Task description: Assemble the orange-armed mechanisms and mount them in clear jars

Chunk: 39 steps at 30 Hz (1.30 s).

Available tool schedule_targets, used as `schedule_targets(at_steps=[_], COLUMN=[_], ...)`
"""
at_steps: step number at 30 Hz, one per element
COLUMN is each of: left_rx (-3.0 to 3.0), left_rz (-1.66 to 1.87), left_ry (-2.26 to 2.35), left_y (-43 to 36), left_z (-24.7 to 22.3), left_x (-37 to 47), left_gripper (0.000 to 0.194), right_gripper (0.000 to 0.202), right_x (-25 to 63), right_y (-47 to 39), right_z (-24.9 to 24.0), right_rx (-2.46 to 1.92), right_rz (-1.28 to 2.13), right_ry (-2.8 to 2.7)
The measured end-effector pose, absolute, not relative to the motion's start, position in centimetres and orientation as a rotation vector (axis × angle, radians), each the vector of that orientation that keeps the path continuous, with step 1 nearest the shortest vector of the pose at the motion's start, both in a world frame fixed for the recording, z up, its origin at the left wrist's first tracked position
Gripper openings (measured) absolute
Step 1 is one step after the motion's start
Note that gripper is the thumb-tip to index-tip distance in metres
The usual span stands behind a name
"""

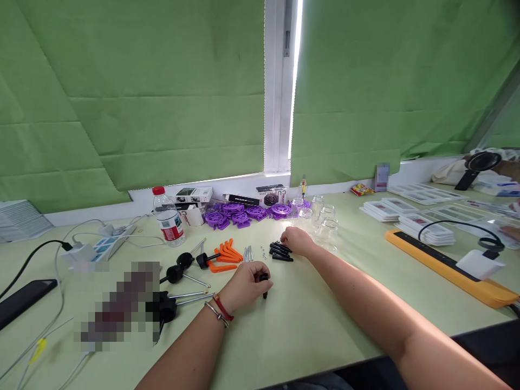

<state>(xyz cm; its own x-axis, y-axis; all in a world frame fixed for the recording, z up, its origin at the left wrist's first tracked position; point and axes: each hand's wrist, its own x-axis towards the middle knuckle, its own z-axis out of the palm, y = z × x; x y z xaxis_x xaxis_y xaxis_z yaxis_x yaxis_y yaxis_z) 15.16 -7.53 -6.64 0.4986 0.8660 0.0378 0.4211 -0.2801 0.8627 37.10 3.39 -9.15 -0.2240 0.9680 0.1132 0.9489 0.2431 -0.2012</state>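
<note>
My left hand [249,281], with a red string and a bracelet at the wrist, pinches a short black cylindrical part [265,286] just above the table. My right hand [296,241] reaches to the far edge of a small pile of black tubes [281,252]; its fingers are curled down, and what is in them is hidden. Tiny light-coloured pieces [264,252] lie left of the pile. Beyond my left hand are several metal rods [247,253] and orange angled pieces [228,252]. Black round-headed parts with metal shafts [175,274] lie to the left.
Purple parts [233,210] and small boxes [194,195] line the back, beside a red-capped bottle [169,222]. Glass jars [328,230] stand beyond my right forearm. An orange power strip [447,265] and card stacks [424,227] are at right, cables at left. Another person's hand shows at far right.
</note>
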Motion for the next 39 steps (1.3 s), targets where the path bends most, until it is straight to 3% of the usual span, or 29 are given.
schedule_targets(at_steps=[39], left_rx=[1.897], left_rz=[0.644], left_ry=[1.087], left_y=[-7.5], left_z=[-6.9], left_x=[15.1], left_gripper=[0.013], right_gripper=[0.021], right_x=[37.7], right_y=[3.1], right_z=[-8.1], right_rx=[-1.804], right_rz=[0.153], right_ry=[-2.397])
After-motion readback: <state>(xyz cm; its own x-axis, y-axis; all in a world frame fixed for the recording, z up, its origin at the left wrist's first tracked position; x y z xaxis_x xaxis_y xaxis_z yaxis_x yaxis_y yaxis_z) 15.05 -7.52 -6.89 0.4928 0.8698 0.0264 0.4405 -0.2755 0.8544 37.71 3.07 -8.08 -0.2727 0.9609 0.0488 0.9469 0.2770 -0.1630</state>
